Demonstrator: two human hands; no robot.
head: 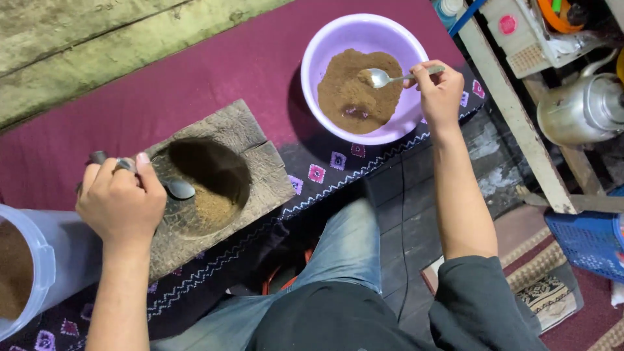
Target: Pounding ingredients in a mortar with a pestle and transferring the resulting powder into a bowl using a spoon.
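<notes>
The brown powder (354, 88) lies heaped in a lilac plastic bowl (318, 45) on the maroon cloth (247, 58), and a smaller layer of it sits at the bottom of the hollow in the wooden mortar block (253, 140). The right hand (439, 91) pinches the handle of a metal spoon (383, 78) whose bowl rests on top of the heap. The left hand (120, 198) is clenched around a dark-handled spoon (177, 188) that dips over the mortar's rim into the hollow.

The likeliest mishap is spilled powder: a loaded spoon carried across the open cloth between bowl and mortar would scatter fine grains if it tilts, and the cloth would hold them. The lilac bowl looks light, so a hard push with the spoon against its wall could slide or tip it. At the left edge a clear plastic tub (39, 260), apparently also holding brown powder, stands touching or just beside the left forearm; a backward sweep of the elbow could knock it. The mortar sits askew on the cloth, and levering against its rim might rock it.
</notes>
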